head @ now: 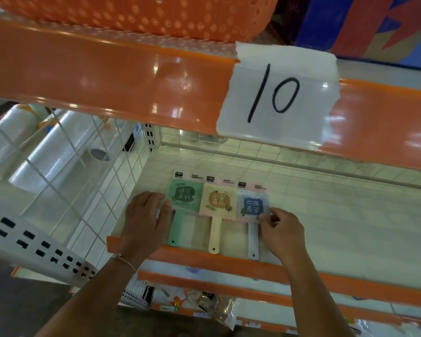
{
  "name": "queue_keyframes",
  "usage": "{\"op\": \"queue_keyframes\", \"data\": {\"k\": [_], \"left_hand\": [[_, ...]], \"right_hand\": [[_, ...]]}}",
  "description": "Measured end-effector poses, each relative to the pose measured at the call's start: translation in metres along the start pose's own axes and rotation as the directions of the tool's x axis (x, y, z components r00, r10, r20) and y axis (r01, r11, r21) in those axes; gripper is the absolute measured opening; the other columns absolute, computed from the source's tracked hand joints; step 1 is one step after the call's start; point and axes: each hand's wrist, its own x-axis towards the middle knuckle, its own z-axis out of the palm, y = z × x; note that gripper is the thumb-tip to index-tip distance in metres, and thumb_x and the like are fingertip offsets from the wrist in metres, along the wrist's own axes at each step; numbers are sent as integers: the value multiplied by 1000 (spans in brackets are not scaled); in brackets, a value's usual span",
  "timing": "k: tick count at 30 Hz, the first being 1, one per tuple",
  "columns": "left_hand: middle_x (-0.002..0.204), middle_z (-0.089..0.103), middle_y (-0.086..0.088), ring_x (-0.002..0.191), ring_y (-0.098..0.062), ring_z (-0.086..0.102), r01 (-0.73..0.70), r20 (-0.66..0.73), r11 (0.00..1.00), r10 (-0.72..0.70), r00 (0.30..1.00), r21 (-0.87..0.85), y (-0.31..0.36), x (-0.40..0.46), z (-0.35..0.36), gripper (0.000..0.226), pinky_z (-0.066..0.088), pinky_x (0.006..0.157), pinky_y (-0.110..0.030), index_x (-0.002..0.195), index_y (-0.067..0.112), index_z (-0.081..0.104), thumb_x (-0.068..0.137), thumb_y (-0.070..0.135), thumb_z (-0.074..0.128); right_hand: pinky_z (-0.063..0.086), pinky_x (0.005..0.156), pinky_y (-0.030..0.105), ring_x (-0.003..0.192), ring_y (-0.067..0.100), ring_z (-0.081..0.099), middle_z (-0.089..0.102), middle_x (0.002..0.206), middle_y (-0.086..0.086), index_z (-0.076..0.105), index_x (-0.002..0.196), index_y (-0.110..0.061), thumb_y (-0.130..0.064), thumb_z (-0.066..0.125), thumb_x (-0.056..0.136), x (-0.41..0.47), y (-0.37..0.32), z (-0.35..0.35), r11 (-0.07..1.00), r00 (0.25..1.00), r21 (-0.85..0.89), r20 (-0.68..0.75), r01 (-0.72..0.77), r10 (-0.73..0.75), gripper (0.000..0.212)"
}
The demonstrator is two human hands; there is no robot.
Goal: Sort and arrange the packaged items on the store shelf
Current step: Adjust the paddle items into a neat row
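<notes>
— What lay on the white shelf [326, 215] at that moment?

— Three packaged paddle-shaped items with handles, flat and side by side near the front edge: a green one [184, 198], a beige one on a pink card [218, 203] and a blue-faced one with a grey handle [253, 207]. Their handles pointed toward the orange front rail [204, 260].

— And the hands?

— The left hand [144, 215] lay palm down with fingers straight and together, resting on the left edge of the green package. The right hand [283, 227] pinched the lower right corner of the blue package between thumb and curled fingers.

— Anything else around?

— A white paper tag reading "10" [276, 93] was taped to the orange rail of the shelf above, under an orange perforated basket [144, 15]. Behind the white wire grid [83, 166] on the left stood rolls of clear plastic [56, 152].
</notes>
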Motion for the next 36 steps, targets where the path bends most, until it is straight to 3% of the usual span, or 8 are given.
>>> {"op": "queue_keyframes", "data": {"k": [6, 13, 19, 23, 28, 33, 36], "left_hand": [[105, 66, -13, 104, -32, 56, 6, -13, 1000, -6, 1000, 1, 1, 0, 0, 53, 45, 92, -45, 105, 4, 66, 91, 45, 34], [106, 65, -13, 104, -31, 56, 10, -11, 1000, -10, 1000, -11, 3, -2, -2, 53, 44, 95, -45, 106, 5, 65, 91, 45, 34], [104, 65, -13, 104, -32, 56, -4, -27, 1000, 4, 1000, -9, 4, -3, -3, 53, 42, 94, -45, 106, 5, 65, 92, 45, 33], [104, 65, -13, 104, -32, 56, 0, -41, 1000, 0, 999, -13, 2, -4, -2, 52, 43, 94, -46, 106, 5, 64, 93, 44, 33], [104, 65, -15, 102, -35, 56, -21, -40, 1000, 22, 999, 17, 4, -5, -1, 49, 45, 92, -48, 107, 4, 64, 94, 41, 36], [108, 65, -18, 105, -36, 57, 44, -60, 998, -46, 997, -43, 2, -4, -2, 53, 45, 94, -51, 109, 3, 65, 93, 44, 34], [109, 65, -17, 106, -36, 56, 52, -66, 997, -55, 996, -48, 0, -4, -1, 53, 44, 95, -52, 110, 5, 65, 93, 45, 34]], "right_hand": [[40, 80, 25, 86, 12, 56, 62, 98, -6, 62, 127, -15, -25, 57, 95, -8, -4, -7, 992, 998, 115, -13, -57, 59, 34], [46, 92, 30, 95, 12, 55, 67, 117, 2, 64, 126, -13, -23, 58, 95, -9, -1, -12, 982, 994, 159, -31, -99, 105, 33], [42, 82, 25, 81, 6, 55, 62, 99, -7, 66, 123, -14, -22, 59, 95, -18, -1, -14, 981, 995, 174, -43, -82, 91, 30], [47, 81, 26, 83, 10, 61, 65, 97, -7, 66, 122, -15, -24, 63, 92, -26, -1, -14, 982, 990, 170, -93, -87, 104, 31], [42, 59, 19, 70, 8, 60, 65, 77, -6, 63, 100, -15, -38, 70, 86, -44, -6, -5, 996, 993, 56, -85, -74, 79, 28], [35, 51, 10, 69, 1, 56, 64, 90, -6, 53, 104, -18, -45, 72, 81, -58, -19, 5, 998, 999, -50, 23, -47, 48, 40], [41, 57, 17, 78, 12, 60, 63, 98, -2, 52, 116, -16, -42, 71, 82, -60, -22, 7, 995, 998, -96, 47, -40, 45, 47]]}}
